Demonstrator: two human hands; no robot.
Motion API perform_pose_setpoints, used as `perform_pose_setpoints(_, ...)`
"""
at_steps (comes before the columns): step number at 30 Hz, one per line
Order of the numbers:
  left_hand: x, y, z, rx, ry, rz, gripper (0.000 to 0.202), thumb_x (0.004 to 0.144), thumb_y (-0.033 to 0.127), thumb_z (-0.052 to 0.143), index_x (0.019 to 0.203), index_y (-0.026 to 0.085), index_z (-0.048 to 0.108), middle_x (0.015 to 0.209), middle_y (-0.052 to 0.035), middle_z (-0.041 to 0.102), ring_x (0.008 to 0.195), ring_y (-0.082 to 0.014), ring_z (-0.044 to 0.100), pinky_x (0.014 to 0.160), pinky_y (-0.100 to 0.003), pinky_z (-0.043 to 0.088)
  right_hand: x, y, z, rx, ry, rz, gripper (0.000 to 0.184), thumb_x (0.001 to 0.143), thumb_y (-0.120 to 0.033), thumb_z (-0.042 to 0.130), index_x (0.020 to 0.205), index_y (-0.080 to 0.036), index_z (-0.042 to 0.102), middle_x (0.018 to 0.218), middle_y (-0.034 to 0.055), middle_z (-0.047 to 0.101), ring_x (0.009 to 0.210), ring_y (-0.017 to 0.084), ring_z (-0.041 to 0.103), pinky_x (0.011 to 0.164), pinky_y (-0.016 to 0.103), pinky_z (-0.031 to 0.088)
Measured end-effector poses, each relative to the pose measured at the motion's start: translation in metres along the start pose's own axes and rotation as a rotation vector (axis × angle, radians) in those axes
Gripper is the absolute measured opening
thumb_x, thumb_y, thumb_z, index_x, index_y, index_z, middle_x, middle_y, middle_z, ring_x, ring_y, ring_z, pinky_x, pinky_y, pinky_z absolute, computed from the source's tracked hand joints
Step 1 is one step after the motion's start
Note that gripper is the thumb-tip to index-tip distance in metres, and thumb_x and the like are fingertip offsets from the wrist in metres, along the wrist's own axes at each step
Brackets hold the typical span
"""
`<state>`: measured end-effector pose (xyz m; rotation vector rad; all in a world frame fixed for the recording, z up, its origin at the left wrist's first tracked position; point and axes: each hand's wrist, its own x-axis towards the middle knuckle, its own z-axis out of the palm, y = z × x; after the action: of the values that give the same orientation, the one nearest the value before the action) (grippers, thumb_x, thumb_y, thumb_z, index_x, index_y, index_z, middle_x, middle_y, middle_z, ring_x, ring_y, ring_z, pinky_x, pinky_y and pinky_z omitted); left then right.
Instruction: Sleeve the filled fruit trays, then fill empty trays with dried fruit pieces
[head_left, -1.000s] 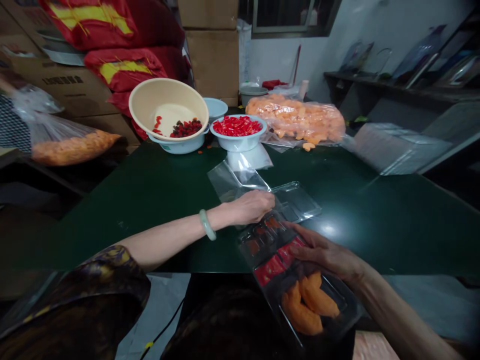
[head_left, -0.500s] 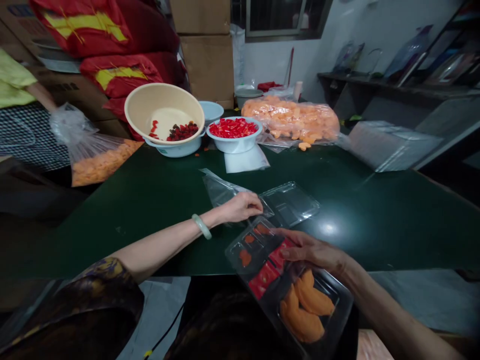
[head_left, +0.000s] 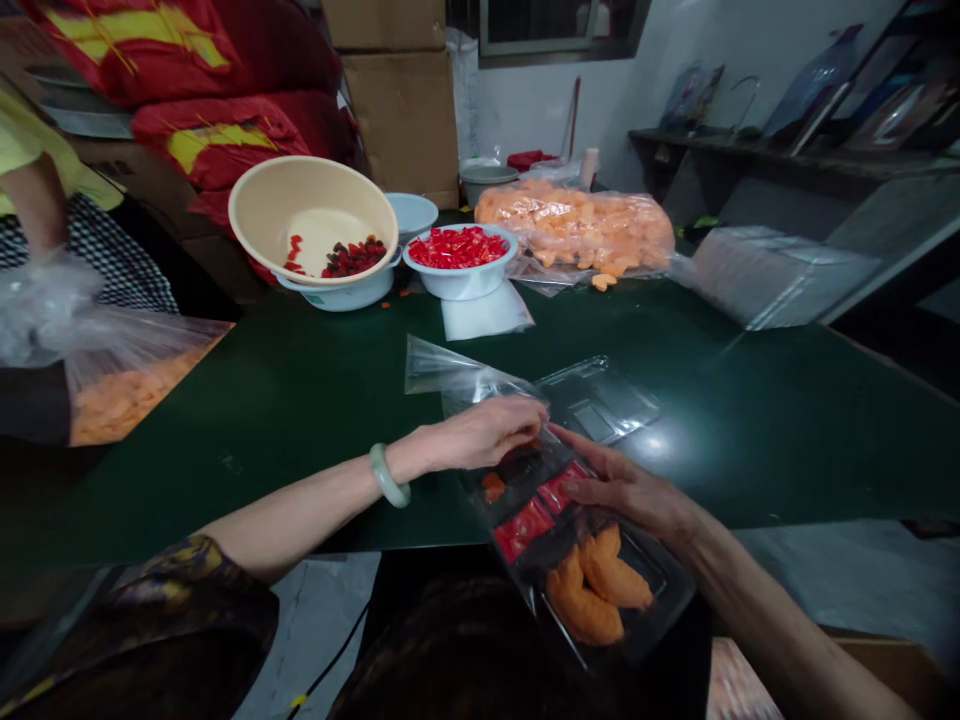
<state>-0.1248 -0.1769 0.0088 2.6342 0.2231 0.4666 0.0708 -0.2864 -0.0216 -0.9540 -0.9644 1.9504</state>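
Observation:
A clear plastic tray [head_left: 660,590] with compartments holds orange pieces, red packets and dark bits. It juts over the near edge of the green table [head_left: 300,400]. My right hand [head_left: 630,490] lies on top of the tray, fingers bent and pressing on the red packets. My left hand [head_left: 487,432], with a pale green bangle at the wrist, pinches the mouth of a clear plastic bag [head_left: 450,370] at the tray's far end. An empty clear tray [head_left: 600,400] lies just beyond.
At the back stand a cream basin [head_left: 311,225] with red and dark bits, a white bowl of red pieces [head_left: 459,258], a big bag of orange pieces [head_left: 577,228] and a stack of clear trays [head_left: 772,275]. Another person at left holds a bag of orange pieces [head_left: 112,385].
My left hand has lifted the bag's mouth up against the tray's far end. The filled tray has shifted slightly under my right hand. The person at left has lowered their bag.

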Motion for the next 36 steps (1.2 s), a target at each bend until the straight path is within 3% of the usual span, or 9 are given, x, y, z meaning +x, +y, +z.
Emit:
perform_pose_setpoints(3,-0.014,-0.005,0.003,0.218,0.144,-0.087,0.024,0.086,0.011,0.041,0.108,0.013,0.052,0.119,-0.0150,0.052,0.113,-0.0230,0.046,0.093,-0.039,0.039,-0.003,0.004,-0.004,-0.003,0.058,-0.033,0.076,0.075,-0.024,0.068,0.140,-0.024,0.029,0.079,0.0005,0.067,0.053,0.011,0.061,0.049,0.021,0.051)
perform_pose_setpoints(7,-0.031,-0.018,0.010,0.375,0.275,-0.490,0.016,0.082,0.026,0.052,0.092,0.014,0.056,0.090,-0.0099,0.059,0.085,-0.0224,0.056,0.071,-0.035,0.045,-0.008,0.009,-0.008,-0.016,0.118,-0.065,0.073,0.076,-0.026,0.068,0.139,-0.027,0.031,0.082,0.0015,0.067,0.052,0.011,0.061,0.047,0.020,0.049)
perform_pose_setpoints(10,-0.036,-0.024,0.015,0.047,0.345,-0.764,0.023,0.078,0.038,0.058,0.073,0.016,0.054,0.059,0.0004,0.053,0.053,-0.0128,0.050,0.051,-0.025,0.038,-0.009,0.010,-0.006,0.038,0.149,-0.090,0.072,0.075,-0.026,0.069,0.138,-0.029,0.033,0.087,0.0024,0.067,0.052,0.011,0.061,0.047,0.020,0.049)
perform_pose_setpoints(13,-0.038,-0.021,0.019,-0.479,0.469,-0.852,0.024,0.072,0.036,0.064,0.071,0.015,0.053,0.052,0.0039,0.050,0.045,-0.0082,0.046,0.045,-0.020,0.036,-0.009,0.010,-0.002,0.126,0.190,-0.108,0.072,0.072,-0.026,0.071,0.136,-0.029,0.036,0.097,0.0042,0.067,0.058,0.012,0.062,0.049,0.021,0.050)
perform_pose_setpoints(17,-0.039,-0.010,0.021,-0.749,0.562,-0.860,0.023,0.071,0.031,0.063,0.083,0.012,0.058,0.061,0.0011,0.056,0.051,-0.0088,0.050,0.048,-0.021,0.041,-0.009,0.013,0.004,0.194,0.227,-0.128,0.070,0.070,-0.025,0.072,0.133,-0.029,0.040,0.098,0.0038,0.067,0.063,0.013,0.063,0.056,0.024,0.050)
perform_pose_setpoints(23,-0.048,0.012,0.034,-0.139,0.581,-0.686,0.011,0.081,0.017,0.051,0.089,0.014,0.059,0.067,0.0005,0.057,0.059,-0.0095,0.053,0.057,-0.021,0.043,-0.005,0.015,0.016,0.238,0.380,-0.167,0.068,0.069,-0.030,0.073,0.129,-0.028,0.040,0.081,0.0004,0.067,0.047,0.011,0.056,0.046,0.023,0.044)
perform_pose_setpoints(27,-0.063,0.029,0.041,-0.014,0.477,-0.562,0.020,0.085,0.012,0.047,0.104,0.017,0.054,0.082,-0.0022,0.061,0.071,-0.0116,0.058,0.065,-0.023,0.046,0.007,0.018,0.033,0.186,0.622,-0.113,0.061,0.063,-0.037,0.077,0.112,-0.023,0.044,0.060,-0.0035,0.062,0.048,0.014,0.057,0.048,0.025,0.045)
perform_pose_setpoints(31,-0.084,0.037,0.028,0.001,0.306,-0.529,0.024,0.089,0.010,0.042,0.108,0.018,0.053,0.088,-0.0040,0.060,0.078,-0.0125,0.057,0.069,-0.024,0.047,0.009,0.025,0.045,-0.165,0.696,-0.053,0.046,0.066,-0.045,0.072,0.094,-0.021,0.044,0.068,0.0002,0.065,0.058,0.018,0.061,0.051,0.027,0.047)
perform_pose_setpoints(36,-0.102,0.028,0.011,0.028,0.223,-0.534,0.026,0.090,0.010,0.039,0.111,0.015,0.054,0.086,-0.0057,0.059,0.079,-0.0144,0.055,0.068,-0.027,0.046,-0.009,0.008,0.033,-0.987,0.426,0.031,0.031,0.080,-0.049,0.055,0.093,-0.021,0.055,0.066,0.0037,0.066,0.057,0.021,0.061,0.051,0.031,0.045)
